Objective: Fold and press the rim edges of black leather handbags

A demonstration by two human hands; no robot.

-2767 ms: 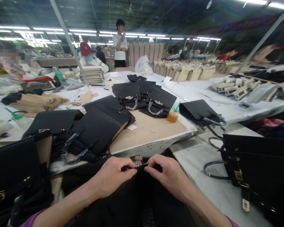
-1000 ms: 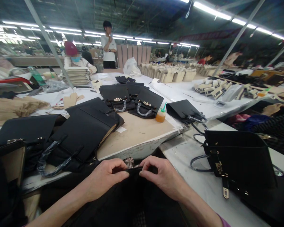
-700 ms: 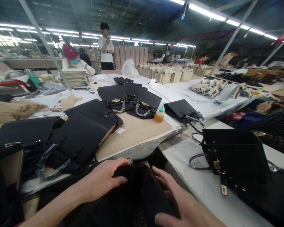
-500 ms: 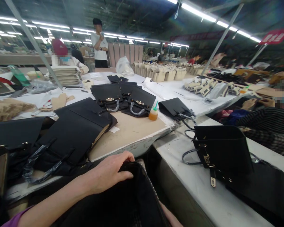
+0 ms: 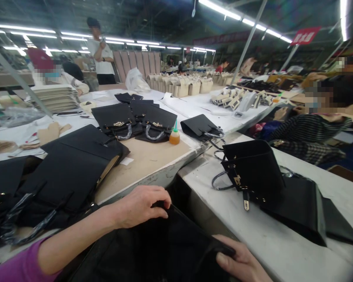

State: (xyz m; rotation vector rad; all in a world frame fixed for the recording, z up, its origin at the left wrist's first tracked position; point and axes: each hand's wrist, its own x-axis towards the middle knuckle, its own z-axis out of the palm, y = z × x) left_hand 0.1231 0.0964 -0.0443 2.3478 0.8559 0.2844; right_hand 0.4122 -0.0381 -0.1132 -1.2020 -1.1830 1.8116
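My left hand point(image 5: 142, 207) pinches the upper edge of a black bag point(image 5: 170, 243) between thumb and fingers. Lower down on the right, my right hand point(image 5: 238, 258) grips another part of its rim, thumb on the near side. The dark cloth-like inside of this bag spreads between both hands, and its lower part runs out of view. Just left of my left arm lies a large black handbag point(image 5: 67, 168) with plastic-wrapped handles. To the right, a black handbag point(image 5: 253, 164) with gold-coloured fittings rests on the white table.
Several black handbags, one of them here point(image 5: 155, 121), lie on the bench beyond my hands. A small bottle point(image 5: 174, 137) of amber liquid stands near its edge. A dark gap separates the bench from the white table point(image 5: 270, 239). Co-workers sit at left and right; another person stands behind.
My right hand has risen into fuller view, gripping the bag's rim. The rim has shifted and its inside now faces me more. The view has turned right.
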